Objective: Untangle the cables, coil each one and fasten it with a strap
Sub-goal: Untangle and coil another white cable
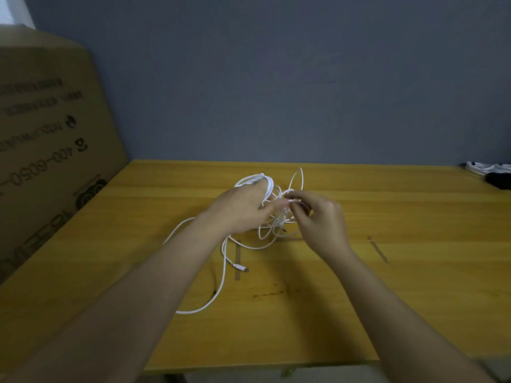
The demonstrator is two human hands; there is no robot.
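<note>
A tangle of white cables (272,221) lies in the middle of the yellow wooden table (387,286). My left hand (240,208) holds a bundle of loops that arch over its fingers. My right hand (320,217) pinches a thin white strand just right of the left fingertips. One loop stands up behind the hands. A long strand trails toward me and curves along the table, and a cable end with a white plug (241,268) lies beneath my left wrist. No strap can be made out.
A large cardboard box (47,150) stands along the table's left side. At the far right edge lie a coiled white cable (486,167) and a dark object (499,180). A grey wall rises right behind the table.
</note>
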